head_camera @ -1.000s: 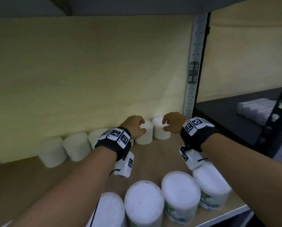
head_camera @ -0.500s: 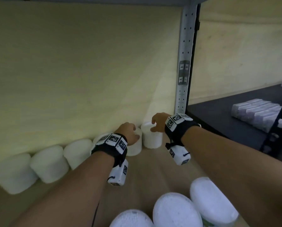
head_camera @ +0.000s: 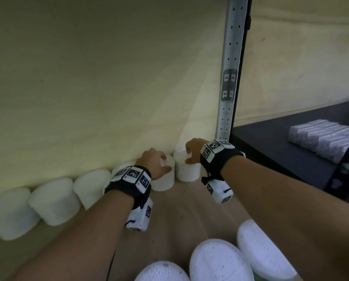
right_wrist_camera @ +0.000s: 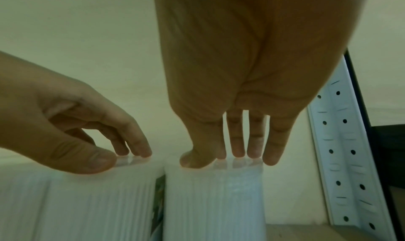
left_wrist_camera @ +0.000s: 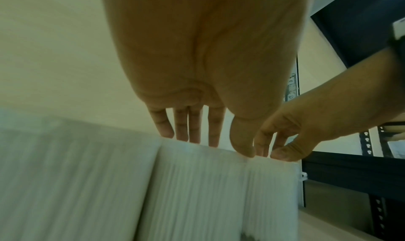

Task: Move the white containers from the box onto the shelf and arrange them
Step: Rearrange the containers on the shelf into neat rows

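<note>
White cylindrical containers stand in a row along the shelf's back wall. My left hand (head_camera: 157, 161) rests on top of one container (head_camera: 163, 179), fingers extended onto its lid and thumb at the front rim. My right hand (head_camera: 191, 151) rests the same way on the end container (head_camera: 187, 171), beside the post. The left wrist view shows my left hand (left_wrist_camera: 217, 144) with straight fingers touching the lid of its container (left_wrist_camera: 197, 192). In the right wrist view, my right hand (right_wrist_camera: 223, 158) has its fingertips on the glossy lid of its container (right_wrist_camera: 212, 201). The two containers stand almost touching.
More containers (head_camera: 54, 199) line the wall to the left; three others (head_camera: 218, 260) stand at the front edge. A perforated metal post (head_camera: 230, 78) closes the bay on the right. Beyond it, a black shelf (head_camera: 270, 142) holds wrapped packs (head_camera: 323, 138). Bare shelf board (head_camera: 179, 209) lies between the rows.
Both hands and their two containers have gone further back toward the wall. My head has come closer and turned left, so more of the back row shows.
</note>
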